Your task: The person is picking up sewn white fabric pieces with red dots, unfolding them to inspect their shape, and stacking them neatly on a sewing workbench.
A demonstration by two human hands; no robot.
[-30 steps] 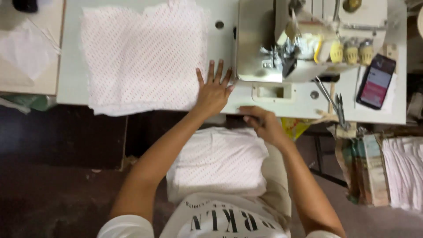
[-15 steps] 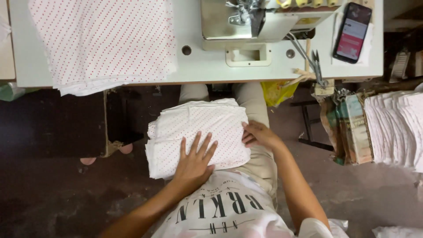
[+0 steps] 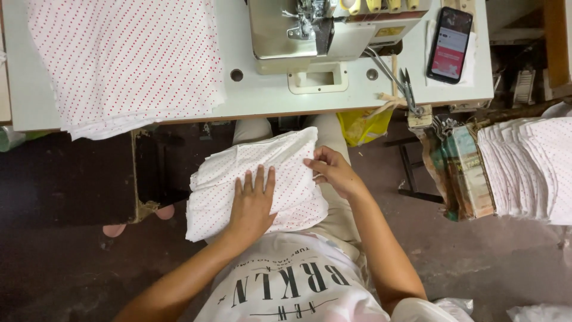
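Floor (image 3: 71, 268): dark, bare and scuffed, greyer and dustier toward the right; lit evenly from above, without hard shadows
Work table (image 3: 262, 98): pale top with a brown front edge, spanning the upper frame; round holes and a rectangular cut-out near its middle
Sewing machine (image 3: 310, 30): grey metal, set on the table; cones of yellow thread (image 3: 372, 5) at the top edge
Table clutter: a smartphone (image 3: 450, 43) with a lit screen, far right; scissors (image 3: 405, 86) beside it
Under the table: a yellow bag (image 3: 363, 125); a dark panel (image 3: 71, 179) to the left
Right side: a worn crate (image 3: 462, 173) beside a fanned stack of white pieces (image 3: 527, 170)
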